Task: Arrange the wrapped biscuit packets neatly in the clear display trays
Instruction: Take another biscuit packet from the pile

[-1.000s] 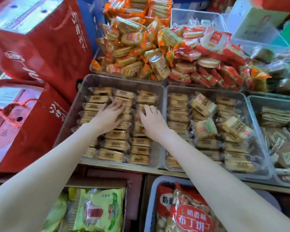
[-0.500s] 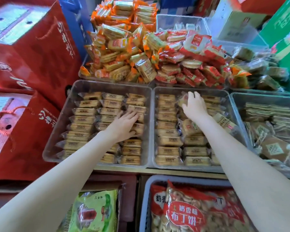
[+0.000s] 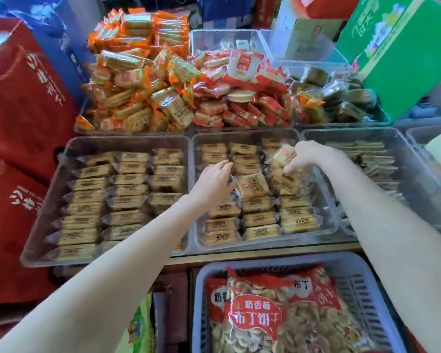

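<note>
Head view: the left tray (image 3: 49, 200) is filled in 3 tidy rows of biscuit packets (image 3: 127, 179). In the middle tray (image 3: 245, 135), the front rows are squared, yet a tilted packet (image 3: 252, 186) and a loose heap at the right remain unsorted. A raised packet (image 3: 285, 154) is grasped by the right hand (image 3: 306, 156); the left hand (image 3: 214, 183) is laid with relaxed fingers beside the tilted packet.
</note>
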Demonstrator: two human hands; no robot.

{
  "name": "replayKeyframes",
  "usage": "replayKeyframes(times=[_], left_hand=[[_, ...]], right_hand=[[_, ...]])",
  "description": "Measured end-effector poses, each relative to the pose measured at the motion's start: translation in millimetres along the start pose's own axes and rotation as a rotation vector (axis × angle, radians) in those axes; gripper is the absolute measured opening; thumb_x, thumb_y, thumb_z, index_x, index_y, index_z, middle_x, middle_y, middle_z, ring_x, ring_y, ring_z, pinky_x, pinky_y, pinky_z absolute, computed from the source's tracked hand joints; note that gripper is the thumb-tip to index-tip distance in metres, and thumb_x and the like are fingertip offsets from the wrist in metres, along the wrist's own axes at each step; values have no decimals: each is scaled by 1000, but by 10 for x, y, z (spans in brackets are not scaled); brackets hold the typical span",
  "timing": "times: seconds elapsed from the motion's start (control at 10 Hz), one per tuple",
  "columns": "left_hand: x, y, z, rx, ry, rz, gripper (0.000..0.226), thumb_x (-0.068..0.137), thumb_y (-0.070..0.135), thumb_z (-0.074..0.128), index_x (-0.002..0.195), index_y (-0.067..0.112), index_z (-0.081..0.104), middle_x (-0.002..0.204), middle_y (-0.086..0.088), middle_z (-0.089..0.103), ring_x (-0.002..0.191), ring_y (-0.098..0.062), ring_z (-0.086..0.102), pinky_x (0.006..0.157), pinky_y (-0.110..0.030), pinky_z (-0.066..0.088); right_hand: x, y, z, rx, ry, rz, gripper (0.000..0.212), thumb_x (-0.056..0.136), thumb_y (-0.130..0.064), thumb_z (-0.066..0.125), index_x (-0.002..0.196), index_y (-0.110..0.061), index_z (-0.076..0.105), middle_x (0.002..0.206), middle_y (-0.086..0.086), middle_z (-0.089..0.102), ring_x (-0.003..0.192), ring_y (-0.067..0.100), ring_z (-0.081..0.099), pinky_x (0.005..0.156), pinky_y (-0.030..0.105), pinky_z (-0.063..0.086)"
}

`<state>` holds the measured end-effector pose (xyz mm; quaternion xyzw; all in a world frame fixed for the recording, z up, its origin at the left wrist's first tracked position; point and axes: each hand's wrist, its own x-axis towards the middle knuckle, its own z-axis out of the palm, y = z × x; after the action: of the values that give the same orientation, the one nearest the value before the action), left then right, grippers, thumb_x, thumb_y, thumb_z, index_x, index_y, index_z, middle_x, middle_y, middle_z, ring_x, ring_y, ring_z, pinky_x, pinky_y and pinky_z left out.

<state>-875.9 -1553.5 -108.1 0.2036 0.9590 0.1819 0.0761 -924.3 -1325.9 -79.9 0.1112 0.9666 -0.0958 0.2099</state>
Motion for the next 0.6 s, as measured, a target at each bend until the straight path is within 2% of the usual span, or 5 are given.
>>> replayKeyframes(times=[0.1, 0.2, 0.4, 0.5, 0.6], left_hand=[[198, 243, 149, 37, -117, -86, 46, 98, 30, 44, 134, 1, 41, 138, -15, 47, 128, -29, 42, 105, -36, 30], [234, 342, 161, 88, -138, -141, 31, 94, 29, 52, 113, 4, 52, 116, -14, 61, 109, -32, 55, 89, -37, 41], [114, 387, 68, -174, -184, -213, 29, 90, 22, 59, 109, 10, 40, 105, -13, 58, 96, -33, 56, 80, -40, 44], [-7, 198, -37, -375, -50, -246, 23, 88, 15, 61, 97, 17, 40, 98, -10, 59, 84, -25, 56, 73, -36, 47], [-181, -95, -254, -480, 39, -244, 27, 85, 7, 62, 100, 18, 41, 94, -5, 60, 71, -12, 53, 61, -24, 44]], right_hand=[[-133, 118, 15, 5, -50, -4, 64, 80, -48, 69, 129, -10, 54, 135, 18, 50, 125, 40, 44, 104, 48, 38], [-257, 116, 85, 46, -144, -94, 68, 93, -56, 43, 143, -10, 37, 146, 14, 40, 132, 33, 38, 106, 41, 32], [-408, 64, 78, 190, -97, -136, 92, 78, -36, 75, 148, -18, 17, 145, 15, 25, 126, 34, 42, 93, 39, 43], [-501, -53, 44, 115, -64, -153, 98, 75, -36, 79, 148, -11, 19, 147, 17, 20, 129, 33, 40, 101, 39, 38], [-620, -282, -84, 75, 12, -239, 87, 72, -43, 78, 139, -6, 37, 139, 15, 33, 122, 29, 44, 98, 34, 38]])
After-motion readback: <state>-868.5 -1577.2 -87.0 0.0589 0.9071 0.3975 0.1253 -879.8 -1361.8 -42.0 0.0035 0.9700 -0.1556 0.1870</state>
